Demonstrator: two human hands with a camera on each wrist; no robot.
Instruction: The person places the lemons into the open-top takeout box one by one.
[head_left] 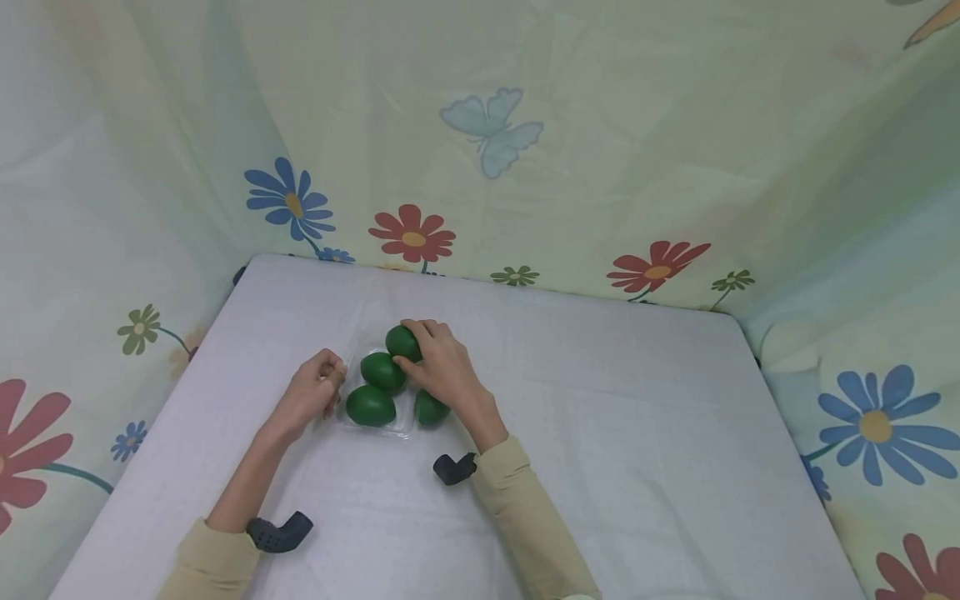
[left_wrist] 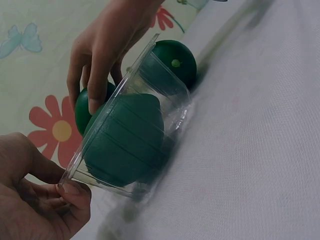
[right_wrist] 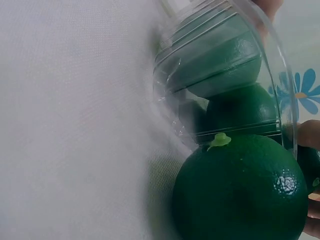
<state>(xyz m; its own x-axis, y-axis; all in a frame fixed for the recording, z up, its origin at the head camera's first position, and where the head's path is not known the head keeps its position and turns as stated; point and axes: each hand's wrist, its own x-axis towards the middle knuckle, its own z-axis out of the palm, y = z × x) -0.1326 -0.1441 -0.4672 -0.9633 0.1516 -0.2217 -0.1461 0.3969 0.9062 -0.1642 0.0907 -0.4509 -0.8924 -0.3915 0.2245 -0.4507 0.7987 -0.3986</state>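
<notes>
A clear plastic box (head_left: 401, 427) sits on the table with two green limes inside, one nearer lime (head_left: 371, 406) and one farther lime (head_left: 382, 372). My left hand (head_left: 311, 388) pinches the box's left rim between thumb and finger, as the left wrist view (left_wrist: 45, 195) shows. My right hand (head_left: 446, 367) grips another lime (head_left: 402, 342) at the far end of the box, its fingers over the top. That held lime (left_wrist: 86, 112) appears behind the box rim in the left wrist view. One more lime (right_wrist: 240, 192) lies on the cloth outside the box's right side, below my right wrist.
A white cloth (head_left: 600, 433) covers the table. Behind and at both sides hangs a curtain (head_left: 585, 158) printed with flowers and a butterfly. Dark wrist devices (head_left: 281, 533) are strapped at both sleeves.
</notes>
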